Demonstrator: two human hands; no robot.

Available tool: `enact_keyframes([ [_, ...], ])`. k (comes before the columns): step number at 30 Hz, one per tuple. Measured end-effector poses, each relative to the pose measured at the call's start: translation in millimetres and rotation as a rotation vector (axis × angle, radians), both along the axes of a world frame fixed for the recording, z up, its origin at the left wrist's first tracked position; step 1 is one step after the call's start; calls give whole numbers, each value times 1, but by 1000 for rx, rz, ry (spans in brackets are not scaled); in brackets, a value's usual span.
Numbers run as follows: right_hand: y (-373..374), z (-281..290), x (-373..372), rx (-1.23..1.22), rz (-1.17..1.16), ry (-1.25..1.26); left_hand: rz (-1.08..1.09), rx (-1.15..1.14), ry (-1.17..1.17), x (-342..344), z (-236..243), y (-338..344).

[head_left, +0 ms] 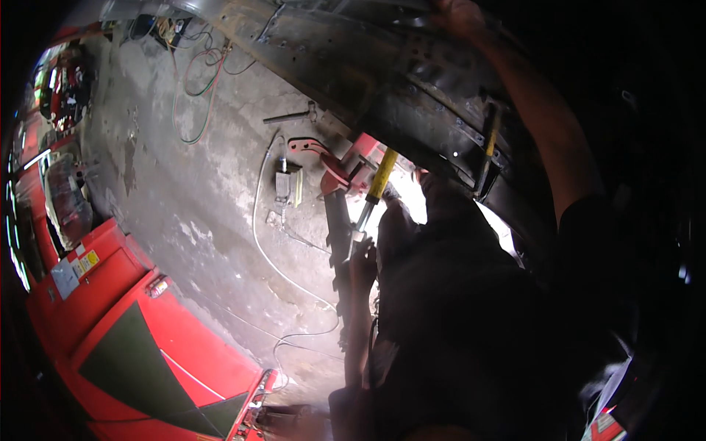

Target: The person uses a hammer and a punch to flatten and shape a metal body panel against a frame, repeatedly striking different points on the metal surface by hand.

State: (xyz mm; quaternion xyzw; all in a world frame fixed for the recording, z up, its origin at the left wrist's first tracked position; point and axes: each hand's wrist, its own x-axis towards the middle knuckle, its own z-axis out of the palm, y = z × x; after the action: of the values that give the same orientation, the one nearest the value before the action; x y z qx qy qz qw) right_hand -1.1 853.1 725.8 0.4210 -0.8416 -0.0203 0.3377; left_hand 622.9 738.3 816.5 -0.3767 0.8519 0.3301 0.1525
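My left hand [362, 263] is low in the middle, closed around the head end of what looks like a hammer [381, 178]. Its yellow grip points up and away, and a bare metal shaft runs down to my fingers. Up at the top edge, my right hand [462, 13] reaches to the dark metal vehicle frame [331, 70]; its fingers are lost in shadow. A second tool with a yellowish handle [491, 140] leans against the frame, right of the middle. Beside the yellow grip is a red metal fixture [337, 173] with a curved, holed arm.
A dark toothed metal bar [340, 250] runs along my left forearm. On the concrete floor [169, 176] lie a T-shaped metal tool [290, 116], a small block-like device [283, 187] with a pale hose [257, 213], and coiled cables [198, 95]. A red panel [191, 345] stands lower left.
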Motion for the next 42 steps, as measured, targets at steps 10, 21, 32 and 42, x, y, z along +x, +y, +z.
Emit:
enact_keyframes([
  [10, 11, 139, 266, -328, -246, -1048, -4, 213, 696, -132, 121, -49],
  [21, 61, 156, 428, -168, 252, -921, -947, -149, -37, -93, 114, -152],
  [32, 129, 39, 403, -359, -741, -926, -302, 692, -167, -18, 109, -134],
  [42, 146, -19, 355, -587, -863, -1233, 17, 877, -165, -45, 115, -118],
])
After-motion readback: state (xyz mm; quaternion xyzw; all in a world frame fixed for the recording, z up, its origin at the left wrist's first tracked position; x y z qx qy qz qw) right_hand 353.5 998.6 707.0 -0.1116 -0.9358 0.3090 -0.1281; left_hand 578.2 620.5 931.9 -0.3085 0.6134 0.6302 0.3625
